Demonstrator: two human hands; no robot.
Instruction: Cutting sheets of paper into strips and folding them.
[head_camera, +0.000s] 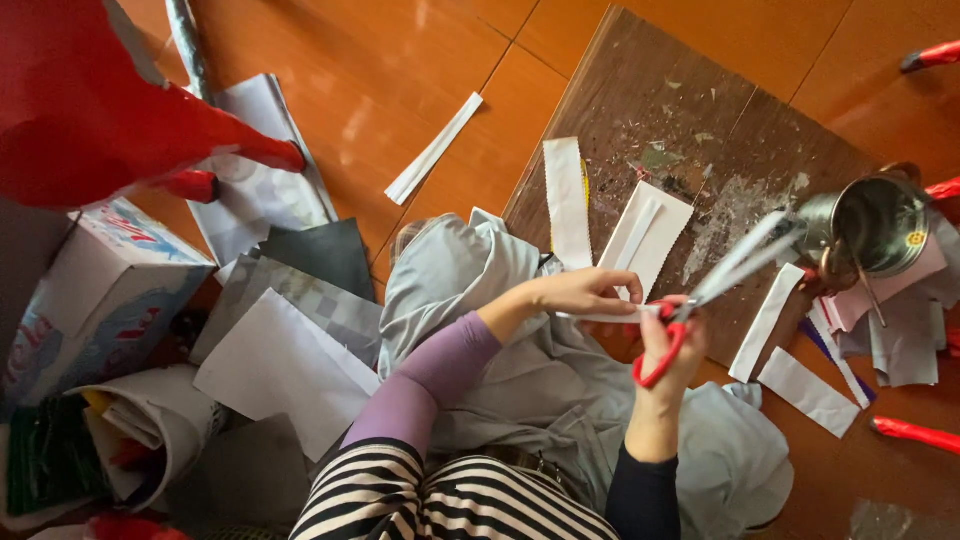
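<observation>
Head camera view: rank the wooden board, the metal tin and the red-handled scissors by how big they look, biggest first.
1. Wooden board
2. Red-handled scissors, held in the right hand
3. Metal tin

The scissors sit nearer the camera, so the last two are unsure.

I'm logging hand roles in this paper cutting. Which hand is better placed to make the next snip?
The right hand: its fingers are through the red handles of the scissors, blades open. The left hand only pinches the white paper beside the blades.
</observation>
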